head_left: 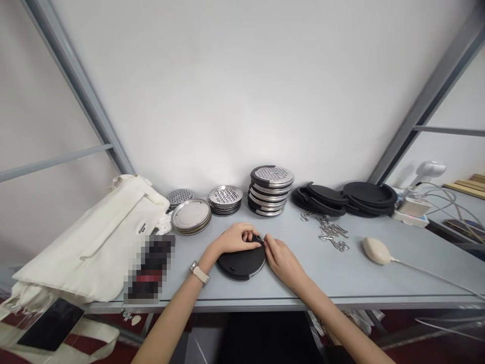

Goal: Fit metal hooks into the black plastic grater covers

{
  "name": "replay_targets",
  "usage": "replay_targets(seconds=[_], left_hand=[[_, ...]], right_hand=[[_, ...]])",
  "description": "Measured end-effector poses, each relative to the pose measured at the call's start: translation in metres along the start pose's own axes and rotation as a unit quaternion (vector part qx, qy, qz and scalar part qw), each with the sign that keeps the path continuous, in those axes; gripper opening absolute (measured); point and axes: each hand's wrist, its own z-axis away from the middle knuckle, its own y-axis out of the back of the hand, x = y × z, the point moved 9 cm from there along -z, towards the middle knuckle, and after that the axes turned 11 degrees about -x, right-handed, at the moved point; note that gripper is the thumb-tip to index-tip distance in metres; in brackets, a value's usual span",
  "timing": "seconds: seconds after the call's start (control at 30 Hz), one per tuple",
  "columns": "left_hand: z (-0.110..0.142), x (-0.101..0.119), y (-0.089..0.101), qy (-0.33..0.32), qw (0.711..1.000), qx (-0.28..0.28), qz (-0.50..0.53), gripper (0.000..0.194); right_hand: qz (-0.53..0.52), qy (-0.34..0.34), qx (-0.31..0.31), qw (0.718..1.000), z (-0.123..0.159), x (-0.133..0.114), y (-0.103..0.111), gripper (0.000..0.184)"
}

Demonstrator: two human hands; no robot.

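A black round disc (237, 265) with a silvery strip along its lower right rim lies near the front edge of the table. My left hand (237, 240) is closed at its far edge, thumb over the top and fingers curled. My right hand (280, 255) pinches at the disc's right rim, fingers pressed together. Between the fingertips of both hands shows a small shiny wire clip (259, 237), partly hidden. To the right, several similar metal wire clips (331, 230) lie in a loose pile.
Behind my hands stand a stack of black-rimmed grater discs (273, 189), bare metal grater discs (225, 197) and plain metal discs (190, 215). Black discs (369, 197) are piled at right, near a cream corded device (376, 251). A white bag (94, 242) covers the left end.
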Motion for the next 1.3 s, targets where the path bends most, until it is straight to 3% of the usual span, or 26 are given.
replay_targets(seconds=[0.3,0.5,1.3], left_hand=[[0.000,-0.003,-0.002,-0.019,1.000,-0.002,0.011,0.023],[0.001,0.007,0.000,-0.035,0.999,-0.009,0.024,0.022],[0.000,0.006,0.004,-0.006,1.000,0.006,0.006,0.019]], right_hand=[[0.008,0.004,-0.002,1.000,0.001,0.000,-0.001,0.018],[0.005,-0.001,-0.003,1.000,0.002,-0.001,0.001,0.018],[-0.035,0.006,0.009,0.999,0.004,-0.003,0.007,0.018]])
